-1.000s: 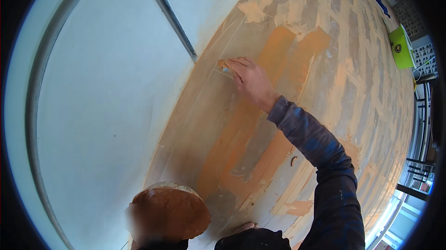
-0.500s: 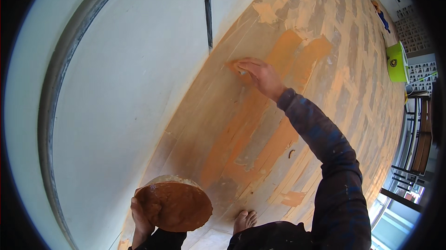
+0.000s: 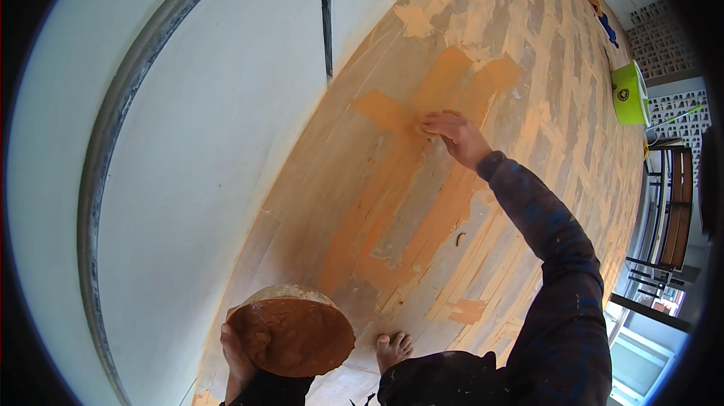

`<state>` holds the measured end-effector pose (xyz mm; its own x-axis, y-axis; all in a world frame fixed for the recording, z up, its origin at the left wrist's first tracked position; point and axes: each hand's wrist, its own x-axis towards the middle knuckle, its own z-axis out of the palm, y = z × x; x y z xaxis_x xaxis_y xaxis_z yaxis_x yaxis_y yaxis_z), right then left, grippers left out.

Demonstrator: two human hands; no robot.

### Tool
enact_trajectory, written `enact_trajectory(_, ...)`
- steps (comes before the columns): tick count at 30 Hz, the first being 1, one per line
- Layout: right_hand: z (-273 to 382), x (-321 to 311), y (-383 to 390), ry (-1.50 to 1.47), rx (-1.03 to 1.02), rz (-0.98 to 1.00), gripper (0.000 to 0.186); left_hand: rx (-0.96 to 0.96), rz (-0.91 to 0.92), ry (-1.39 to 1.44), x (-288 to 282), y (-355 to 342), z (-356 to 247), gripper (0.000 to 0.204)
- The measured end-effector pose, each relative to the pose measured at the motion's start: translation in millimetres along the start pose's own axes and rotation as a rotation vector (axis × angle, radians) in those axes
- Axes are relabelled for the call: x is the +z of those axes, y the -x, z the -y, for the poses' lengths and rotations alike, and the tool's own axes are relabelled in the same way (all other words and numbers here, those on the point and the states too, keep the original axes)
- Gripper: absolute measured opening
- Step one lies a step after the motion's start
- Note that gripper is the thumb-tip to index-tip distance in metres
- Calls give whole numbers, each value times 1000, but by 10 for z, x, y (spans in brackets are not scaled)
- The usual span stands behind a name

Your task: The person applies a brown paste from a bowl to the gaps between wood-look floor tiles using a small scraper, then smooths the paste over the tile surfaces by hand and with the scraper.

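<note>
A round bowl (image 3: pixel 290 294) of thick reddish-brown paste (image 3: pixel 294 334) is tipped toward me at the lower left. My left hand (image 3: pixel 237 357) grips its left side, fingers partly hidden beneath it. Out over the plank floor (image 3: pixel 302 202), my right hand (image 3: pixel 458 136) is closed in a pinch, low against the boards. What its fingers hold is mostly hidden beneath them; I cannot make it out. Fresh orange paste (image 3: pixel 377 109) lies in a smooth band to the left of that hand. Wider wet orange streaks (image 3: pixel 449 78) run along the planks beyond it and back toward me.
A white wall (image 3: pixel 196 142) with a dark vertical strip (image 3: pixel 326 21) borders the floor on the left. My bare foot (image 3: pixel 394 349) stands near the bowl. A small brown scrap (image 3: pixel 460 239) lies on the planks. Far right are a green bucket (image 3: pixel 630 95) and a dark bench (image 3: pixel 677 210).
My right hand has swept right across the boards, leaving a smooth orange band where it was. My left hand still holds the bowl, and the view has shifted slightly.
</note>
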<state>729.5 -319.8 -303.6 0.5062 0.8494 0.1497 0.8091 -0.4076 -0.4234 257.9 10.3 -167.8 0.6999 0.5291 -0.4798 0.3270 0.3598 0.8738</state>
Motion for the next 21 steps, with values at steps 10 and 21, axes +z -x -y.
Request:
enact_trajectory(10, -129, 136, 375, 445, -43, -5, 49, -15, -1, 14, -3, -15, -46, 81)
enact_trajectory(21, 312, 689, -1062, 185, -129, -199, 46, -46, 37, -36, -109, -136, 81, 82)
